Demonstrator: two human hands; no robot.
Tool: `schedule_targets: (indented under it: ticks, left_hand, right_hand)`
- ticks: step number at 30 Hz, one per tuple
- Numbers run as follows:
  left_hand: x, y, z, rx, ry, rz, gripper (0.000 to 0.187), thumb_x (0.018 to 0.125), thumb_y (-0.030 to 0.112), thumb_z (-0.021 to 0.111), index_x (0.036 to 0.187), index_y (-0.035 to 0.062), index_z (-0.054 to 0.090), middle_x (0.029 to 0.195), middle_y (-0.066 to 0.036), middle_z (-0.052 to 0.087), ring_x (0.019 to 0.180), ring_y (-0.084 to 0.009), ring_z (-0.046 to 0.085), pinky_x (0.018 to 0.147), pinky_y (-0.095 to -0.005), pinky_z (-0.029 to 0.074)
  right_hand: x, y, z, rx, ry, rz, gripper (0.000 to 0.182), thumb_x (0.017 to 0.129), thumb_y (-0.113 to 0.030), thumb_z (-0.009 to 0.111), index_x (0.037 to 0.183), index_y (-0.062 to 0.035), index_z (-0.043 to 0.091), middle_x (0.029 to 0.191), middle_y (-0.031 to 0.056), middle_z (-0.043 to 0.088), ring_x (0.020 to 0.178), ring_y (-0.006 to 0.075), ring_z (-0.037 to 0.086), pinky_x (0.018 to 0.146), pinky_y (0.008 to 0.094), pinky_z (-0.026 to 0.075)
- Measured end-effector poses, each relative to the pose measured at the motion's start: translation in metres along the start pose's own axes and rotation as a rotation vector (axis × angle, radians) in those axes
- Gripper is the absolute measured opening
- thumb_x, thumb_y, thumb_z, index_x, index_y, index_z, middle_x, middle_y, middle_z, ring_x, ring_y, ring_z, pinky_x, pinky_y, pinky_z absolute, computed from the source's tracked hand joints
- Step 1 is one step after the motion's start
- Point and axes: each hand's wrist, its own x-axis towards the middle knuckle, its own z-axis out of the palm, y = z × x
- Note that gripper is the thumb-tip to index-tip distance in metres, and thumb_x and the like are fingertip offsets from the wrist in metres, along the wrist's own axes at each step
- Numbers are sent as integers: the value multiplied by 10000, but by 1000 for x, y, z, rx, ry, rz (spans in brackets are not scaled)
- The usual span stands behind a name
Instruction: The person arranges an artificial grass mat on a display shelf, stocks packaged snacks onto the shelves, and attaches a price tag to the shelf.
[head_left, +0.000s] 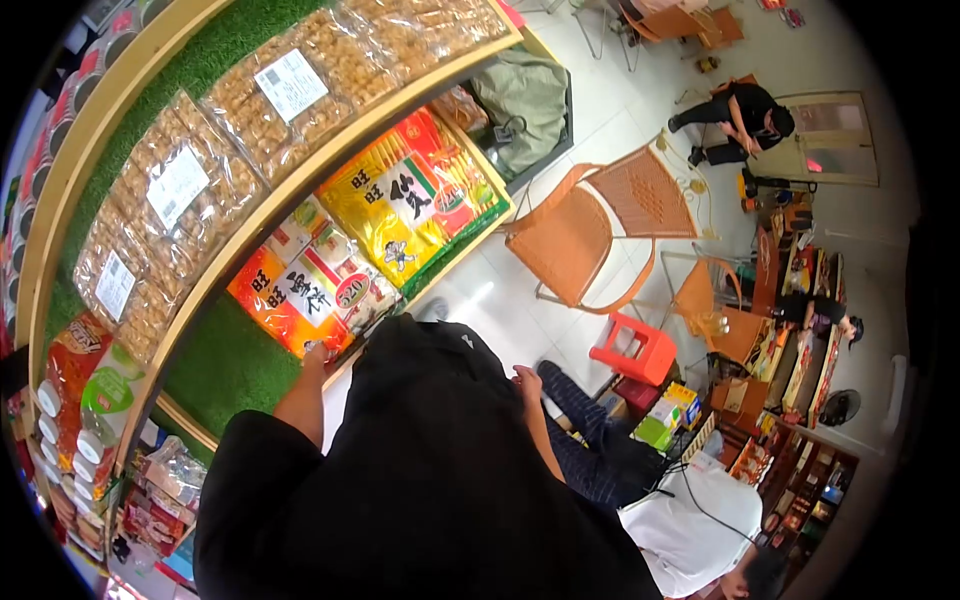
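My left hand [316,357] is at the near corner of an orange and white bag of rice crackers [318,285], its fingers closed on the bag's edge. The bag lies on green artificial turf [225,365] in the lower shelf of a wooden-edged display. Beside it sits a yellow and red snack bag [415,195], also in the lower shelf. My right hand [527,382] hangs by my side, away from the shelf, with nothing visible in it. Its fingers show only in part and look loosely apart.
Clear packs of brown puffed snacks [180,190] fill the upper shelf. Bottles [100,410] stand at the left. Brown chairs [565,245] and a red stool [635,350] are on the floor. A person in white [690,520] is close at lower right; another in black [745,115] is farther off.
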Motion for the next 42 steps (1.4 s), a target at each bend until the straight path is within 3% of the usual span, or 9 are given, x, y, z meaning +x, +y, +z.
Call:
schedule_targets:
  ticks: [3,7,11,18,22,26,37,40,42]
  left_hand:
    - [-51,19,-14,525,19,-46,702,784,583,507,1260,85,374,1226,-208,445,1004,-389,512,816,-526,440]
    - [-128,58,-16,1072,-84,94,370,801,294,547,1098,72,533,728,-133,599,595,-254,588,508,-406,498]
    - [-134,97,-21,1212,-247,188,290,774,274,597,969,60,591,700,-111,585,564,-249,561,515,-399,482]
    - [-324,236,107,398,-562,953,440,861,343,542,1142,4,548,1084,-118,591,941,-217,578,794,-340,477]
    - [-415,266,169,-133,-1099,978,532,882,316,508,1312,41,360,1194,-124,525,1004,-198,546,807,-362,491]
    - [-451,272,224,-695,-1511,824,524,899,340,409,1345,75,334,1344,-151,394,1087,-266,505,897,-382,419]
    - [-503,271,253,-1170,-1538,571,685,853,511,394,1339,36,303,1358,-176,360,1244,-294,354,1041,-455,239]
    - [-495,260,265,-1113,-1502,572,780,833,640,332,1381,91,255,1398,-181,288,1291,-355,266,1047,-566,150]
    - [-491,250,270,-958,-1526,590,739,839,644,303,1383,145,267,1382,-162,325,1288,-364,267,1044,-578,144]
  right_hand:
    - [29,-60,20,25,-48,-6,169,820,-153,502,927,-57,592,610,48,518,499,139,501,435,281,450]
    - [69,-210,67,-117,-149,-429,183,829,-135,470,909,-27,595,585,33,500,496,119,481,428,261,418]
    - [37,-403,160,-66,-255,-899,132,806,-70,478,899,-15,554,626,12,486,522,82,443,466,221,359]
    - [-146,-614,317,-264,-454,-1800,248,768,-74,553,996,25,550,959,143,569,888,234,547,809,316,424]
    - [-204,-625,379,-518,-709,-1917,296,787,-119,558,1051,13,536,1022,170,560,983,282,529,860,346,411]
    - [-108,-592,410,-959,-205,-2270,388,856,-322,487,1089,-14,519,1087,173,536,1059,325,476,972,468,299]
    - [-166,-580,228,-644,-381,-2329,411,756,-175,594,1144,-80,497,1024,130,517,1047,314,451,961,462,280]
    - [-92,-542,155,79,-457,-2035,363,796,-145,554,1143,-54,500,1011,97,538,1000,235,481,902,378,352]
    - [-30,-502,135,545,-690,-1329,385,888,-260,450,1214,-58,426,1016,81,531,992,197,484,877,374,374]
